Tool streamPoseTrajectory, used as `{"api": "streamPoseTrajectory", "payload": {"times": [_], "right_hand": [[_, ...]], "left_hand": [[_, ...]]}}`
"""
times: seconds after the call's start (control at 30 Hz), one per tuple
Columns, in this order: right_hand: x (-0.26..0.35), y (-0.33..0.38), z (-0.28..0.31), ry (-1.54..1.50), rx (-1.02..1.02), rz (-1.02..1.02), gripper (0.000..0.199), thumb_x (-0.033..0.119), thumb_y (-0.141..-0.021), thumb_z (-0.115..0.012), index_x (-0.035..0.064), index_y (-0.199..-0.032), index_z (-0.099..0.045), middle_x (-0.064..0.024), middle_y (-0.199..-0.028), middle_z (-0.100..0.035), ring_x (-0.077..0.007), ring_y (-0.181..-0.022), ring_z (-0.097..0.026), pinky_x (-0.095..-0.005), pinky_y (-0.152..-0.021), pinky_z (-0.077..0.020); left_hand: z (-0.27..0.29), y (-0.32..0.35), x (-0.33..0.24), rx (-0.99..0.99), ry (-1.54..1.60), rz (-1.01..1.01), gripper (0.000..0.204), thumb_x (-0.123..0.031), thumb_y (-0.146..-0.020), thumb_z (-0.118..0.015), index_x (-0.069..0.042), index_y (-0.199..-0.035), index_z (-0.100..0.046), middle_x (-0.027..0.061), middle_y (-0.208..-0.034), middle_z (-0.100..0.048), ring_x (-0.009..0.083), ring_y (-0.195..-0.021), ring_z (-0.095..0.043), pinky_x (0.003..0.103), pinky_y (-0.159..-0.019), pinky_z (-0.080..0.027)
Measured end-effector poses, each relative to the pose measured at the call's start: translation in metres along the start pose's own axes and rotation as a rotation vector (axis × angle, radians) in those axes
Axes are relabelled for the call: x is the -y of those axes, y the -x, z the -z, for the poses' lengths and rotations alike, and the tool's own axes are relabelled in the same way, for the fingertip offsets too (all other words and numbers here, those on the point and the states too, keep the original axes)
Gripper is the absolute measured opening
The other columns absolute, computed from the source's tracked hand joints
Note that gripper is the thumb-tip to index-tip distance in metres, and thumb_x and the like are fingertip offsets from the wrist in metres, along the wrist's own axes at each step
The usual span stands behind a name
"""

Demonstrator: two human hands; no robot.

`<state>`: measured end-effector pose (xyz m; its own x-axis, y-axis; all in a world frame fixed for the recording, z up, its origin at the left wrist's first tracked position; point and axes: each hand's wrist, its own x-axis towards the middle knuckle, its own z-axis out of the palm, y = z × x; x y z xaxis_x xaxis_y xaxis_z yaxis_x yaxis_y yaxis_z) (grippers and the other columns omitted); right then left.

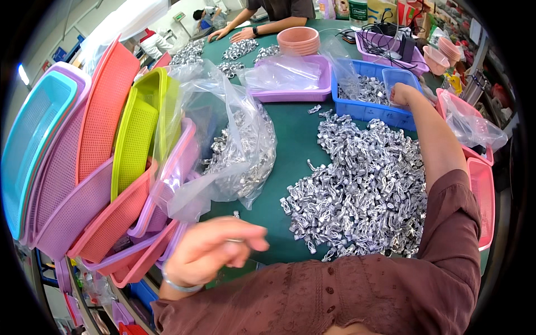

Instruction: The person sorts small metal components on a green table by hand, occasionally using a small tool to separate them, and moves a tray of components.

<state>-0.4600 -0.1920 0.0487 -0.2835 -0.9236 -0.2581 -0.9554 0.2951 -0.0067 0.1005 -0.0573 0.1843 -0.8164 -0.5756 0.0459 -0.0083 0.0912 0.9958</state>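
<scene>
My right hand [403, 96] is closed on the rim of a small translucent blue plastic tub [397, 80]. That tub sits inside a larger blue bin [375, 114], beside a heap of small silvery metal pieces [365, 88]. My left hand [215, 251] hovers over the near table edge, holding nothing, its index finger out and the others loosely bent. A big pile of similar silvery metal pieces [363, 190] lies on the green table [290, 134] in front of me. To its left stands a clear plastic bag [245, 139], partly filled with metal pieces.
Stacked plastic baskets, including a lime green one [134, 139] and a turquoise one [39, 134], crowd the left. A purple tray [293, 96] holds clear plastic. Across the table, a person's hands [240, 34] rest near small metal heaps. Pink baskets [480, 195] stand at right.
</scene>
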Motion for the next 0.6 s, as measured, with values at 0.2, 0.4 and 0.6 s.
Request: {"api": "streamPoseTrajectory", "payload": {"times": [0.2,0.4,0.6], "right_hand": [[-0.02,-0.02,-0.012,-0.347,-0.146,-0.095,0.008,0.002,-0.066,-0.054,0.001,-0.074,-0.056,-0.0111,-0.06,-0.055,-0.0201,-0.054,-0.054,-0.0365,-0.043,-0.0416],[0.001,0.065,0.04,-1.023,-0.486,0.224,0.029,-0.004,-0.063,-0.061,0.0008,-0.091,-0.053,-0.0022,-0.071,-0.053,-0.0133,-0.061,-0.055,-0.0269,-0.049,-0.0433],[0.051,0.19,0.06,-1.345,-0.296,0.478,0.048,-0.003,-0.071,-0.059,0.0005,-0.116,-0.042,-0.001,-0.08,-0.056,-0.0093,-0.066,-0.055,-0.0216,-0.057,-0.0432]], "left_hand": [[0.024,-0.028,-0.033,-0.731,-0.742,-0.549,0.028,0.005,-0.084,-0.039,0.005,-0.109,-0.053,0.0111,-0.09,-0.056,0.0065,-0.065,-0.045,0.017,-0.06,-0.035],[0.053,-0.048,-0.021,-0.699,-1.018,-0.324,0.034,0.004,-0.083,-0.04,0.005,-0.115,-0.049,0.0136,-0.113,-0.053,0.0226,-0.107,-0.049,0.031,-0.09,-0.036],[-0.012,-0.034,-0.013,-0.676,-1.22,-0.786,0.032,-0.001,-0.081,-0.048,0.006,-0.112,-0.051,0.0195,-0.107,-0.054,0.0258,-0.099,-0.053,0.035,-0.086,-0.041]]}}
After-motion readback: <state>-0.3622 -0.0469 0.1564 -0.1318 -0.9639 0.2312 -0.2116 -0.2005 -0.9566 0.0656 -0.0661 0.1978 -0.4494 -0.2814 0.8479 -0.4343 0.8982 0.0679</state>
